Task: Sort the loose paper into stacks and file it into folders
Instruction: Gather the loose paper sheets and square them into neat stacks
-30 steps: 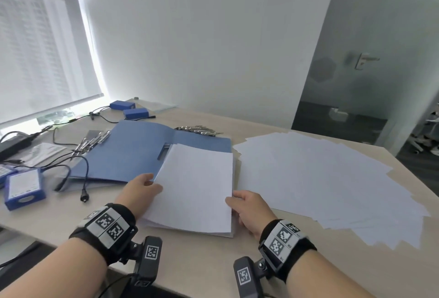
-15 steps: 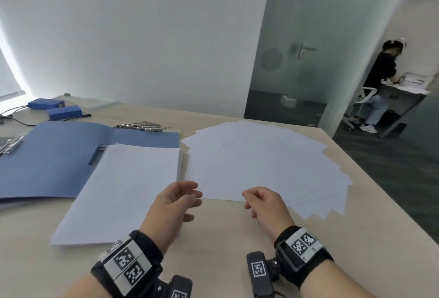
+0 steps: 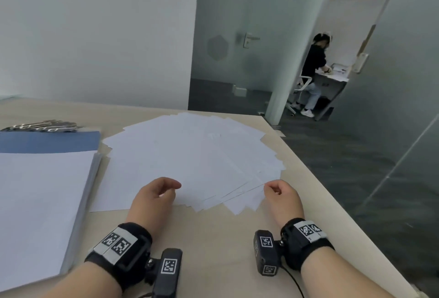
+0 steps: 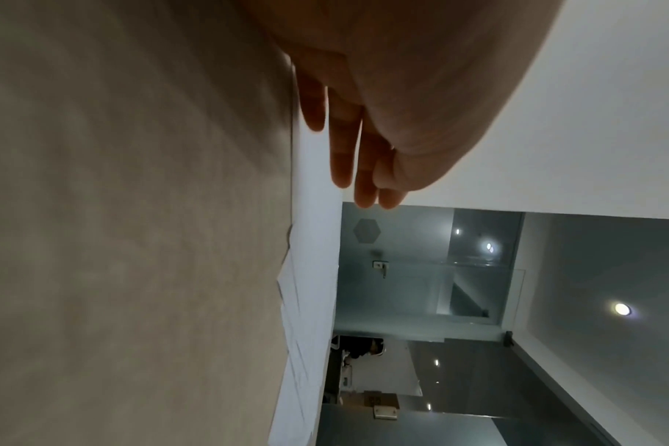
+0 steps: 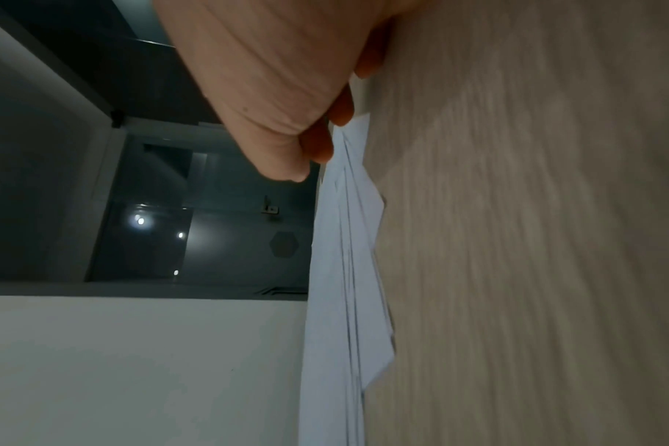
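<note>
Loose paper (image 3: 190, 155) lies fanned just beyond both hands; right hand (image 3: 282, 196) pinches its near right corner, left hand (image 3: 154, 194) hovers loosely curled, empty.

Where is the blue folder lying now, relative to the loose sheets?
In the head view, the blue folder lies at the table's far left, under the neat paper stack, left of the fanned loose sheets.

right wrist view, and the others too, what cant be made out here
- Right wrist: whether the right hand pinches the loose sheets; palm hides fingertips.
- Head: blue folder cut off by left edge and covered by the neat stack.
- Head: metal clips too blurred to count.
- Left wrist: left hand palm hides thumb.
</note>
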### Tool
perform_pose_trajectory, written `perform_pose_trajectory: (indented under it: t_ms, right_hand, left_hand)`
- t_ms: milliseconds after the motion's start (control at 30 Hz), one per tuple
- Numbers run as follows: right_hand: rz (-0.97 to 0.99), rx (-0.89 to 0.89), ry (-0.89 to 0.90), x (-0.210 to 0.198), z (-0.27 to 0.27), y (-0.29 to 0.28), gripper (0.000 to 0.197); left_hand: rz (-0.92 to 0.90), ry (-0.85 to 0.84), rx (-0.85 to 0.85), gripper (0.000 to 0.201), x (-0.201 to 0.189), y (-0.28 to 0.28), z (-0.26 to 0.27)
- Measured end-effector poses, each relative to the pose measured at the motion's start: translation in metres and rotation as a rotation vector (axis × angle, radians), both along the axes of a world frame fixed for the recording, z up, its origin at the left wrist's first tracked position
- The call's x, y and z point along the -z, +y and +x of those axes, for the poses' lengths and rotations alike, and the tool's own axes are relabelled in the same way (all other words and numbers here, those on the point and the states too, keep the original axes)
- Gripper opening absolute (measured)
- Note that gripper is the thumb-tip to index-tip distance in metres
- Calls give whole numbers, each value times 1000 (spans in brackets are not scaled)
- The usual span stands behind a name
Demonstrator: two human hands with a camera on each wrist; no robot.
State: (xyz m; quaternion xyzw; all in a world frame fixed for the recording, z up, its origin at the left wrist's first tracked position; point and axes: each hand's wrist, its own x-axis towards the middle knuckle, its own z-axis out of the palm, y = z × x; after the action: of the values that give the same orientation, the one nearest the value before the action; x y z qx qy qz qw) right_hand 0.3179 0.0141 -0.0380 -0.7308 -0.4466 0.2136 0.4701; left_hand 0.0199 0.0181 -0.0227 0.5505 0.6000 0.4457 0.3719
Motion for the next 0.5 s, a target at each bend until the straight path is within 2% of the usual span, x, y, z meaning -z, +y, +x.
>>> perform_pose_trajectory:
  t_ms: [133, 167, 333, 500]
  right_hand:
    - [-61, 65, -115, 1, 24, 26, 4]
    - [-97, 77, -167, 1, 28, 34, 9]
    - [-289, -2, -452, -19, 35, 75, 39]
    - [-473, -185, -553, -27, 33, 130, 83]
  left_hand:
    - [8, 70, 56, 31, 6, 22, 5]
    - [-12, 100, 77, 30, 7, 26, 7]
    - [-59, 369, 133, 30, 14, 35, 15]
    - [-87, 410, 177, 29, 18, 38, 16]
